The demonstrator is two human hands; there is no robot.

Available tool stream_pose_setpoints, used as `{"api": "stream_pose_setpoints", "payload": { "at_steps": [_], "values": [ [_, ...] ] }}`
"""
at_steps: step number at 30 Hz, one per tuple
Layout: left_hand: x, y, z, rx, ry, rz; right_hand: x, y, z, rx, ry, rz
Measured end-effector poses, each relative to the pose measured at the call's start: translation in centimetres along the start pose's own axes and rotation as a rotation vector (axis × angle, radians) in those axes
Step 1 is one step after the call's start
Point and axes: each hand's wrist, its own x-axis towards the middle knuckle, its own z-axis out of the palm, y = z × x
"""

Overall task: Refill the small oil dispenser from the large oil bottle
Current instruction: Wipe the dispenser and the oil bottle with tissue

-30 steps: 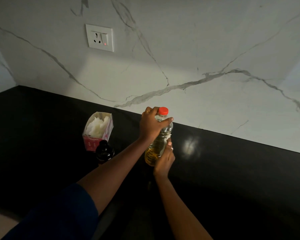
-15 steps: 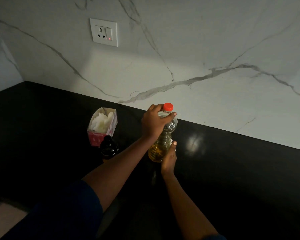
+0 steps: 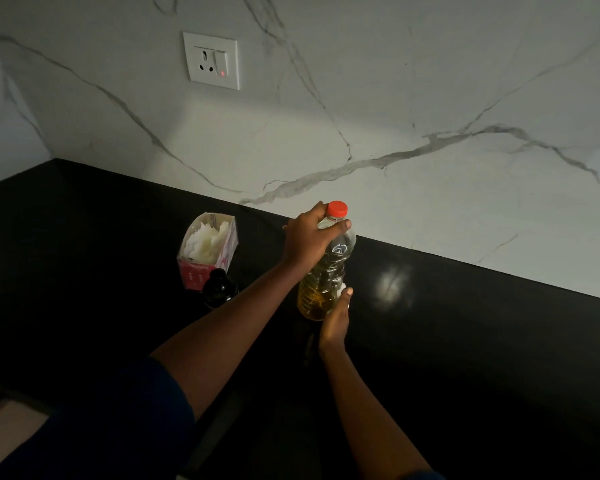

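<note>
- Yellow oil fills only the low part of the large oil bottle (image 3: 328,268). I think it is light, but the oil may slosh when it tips.
- Head view: the bottle is on the black countertop (image 3: 465,341), near its back edge and close to the marble wall.
- Its long side runs almost straight up, with a small lean. The red cap (image 3: 337,209) is on and points up.
- My left hand (image 3: 309,237) grips the bottle's shoulder just under the cap, with fingers and thumb curled round it.
- My right hand (image 3: 335,315) touches the low part of the bottle, thumb up along its side. The other fingers are hidden, so I cannot tell if they wrap round it.
- The bottle looks like thin clear plastic with ribs. I think it is soft, will dent if squeezed hard, and may be oily and slippery.
- The ribbed middle looks like the best place to hold, with one hand low to carry it.
- A small dark bottle (image 3: 219,289), maybe the dispenser, stands upright to the left, just in front of a tissue box (image 3: 208,247) and apart from the big bottle.
</note>
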Motion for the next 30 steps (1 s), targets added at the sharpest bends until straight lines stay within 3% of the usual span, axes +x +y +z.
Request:
{"api": "stream_pose_setpoints", "payload": {
  "at_steps": [8,14,17,21,24,30],
  "values": [
    [0.0,1.0,0.7,-0.134,-0.058,-0.102,1.8,-1.2,-0.2,-0.030,-0.032,0.067],
    [0.7,0.1,1.3,-0.099,-0.043,-0.161,2.3,-5.1,0.0,0.120,-0.121,-0.060],
    [0.8,0.1,1.5,0.057,-0.034,-0.120,1.5,-3.5,-0.4,0.209,-0.106,-0.041],
    [0.8,-0.3,1.8,0.076,0.012,-0.019,1.7,-1.6,-0.9,0.052,-0.049,0.053],
    [1.1,-0.5,1.9,0.116,0.030,0.001,2.4,-3.5,-0.8,-0.020,-0.121,0.065],
    [1.3,-1.0,1.8,0.101,0.057,0.009,3.4,-8.6,-0.1,0.088,-0.244,-0.018]
  ]
}}
